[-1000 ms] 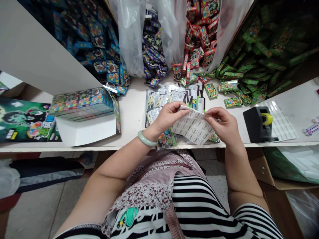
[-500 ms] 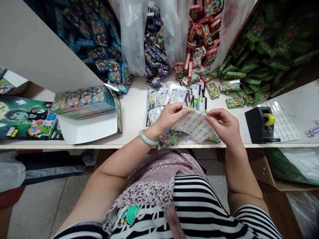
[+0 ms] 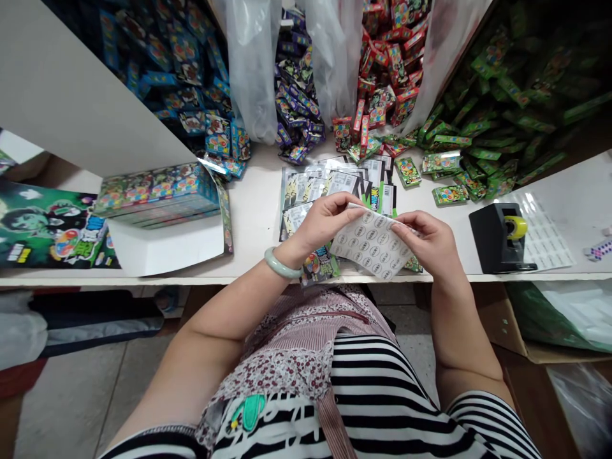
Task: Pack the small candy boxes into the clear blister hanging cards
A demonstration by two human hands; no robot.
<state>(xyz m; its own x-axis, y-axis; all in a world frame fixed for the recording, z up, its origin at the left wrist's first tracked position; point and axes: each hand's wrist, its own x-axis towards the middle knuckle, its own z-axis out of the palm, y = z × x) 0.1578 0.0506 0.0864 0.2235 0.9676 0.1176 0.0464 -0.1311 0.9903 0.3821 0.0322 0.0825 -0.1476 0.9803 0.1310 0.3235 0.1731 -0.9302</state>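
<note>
Between my two hands I hold a white sheet of round printed stickers (image 3: 373, 245) above the table's front edge. My left hand (image 3: 329, 220), below a pale green bangle (image 3: 283, 262), pinches its upper left edge. The upper right edge is pinched between the thumb and fingers of my right hand (image 3: 425, 236). Under and behind the sheet lie several flat printed packets (image 3: 342, 182) in clear plastic, partly covered by my hands. A dark packet with colourful print (image 3: 318, 266) shows below my left wrist.
An open carton (image 3: 167, 245) holds rows of small boxes on the left. Heaps of blue (image 3: 220, 134), purple (image 3: 299, 102), red (image 3: 394, 64) and green boxes (image 3: 488, 153) lie along the back, parted by plastic bags. A black tape dispenser (image 3: 492, 239) stands right, beside another sticker sheet (image 3: 549, 236).
The sticker sheet has tilted so that more of its printed face shows and its lower edge hangs slightly lower. Both hands keep their grip with little movement.
</note>
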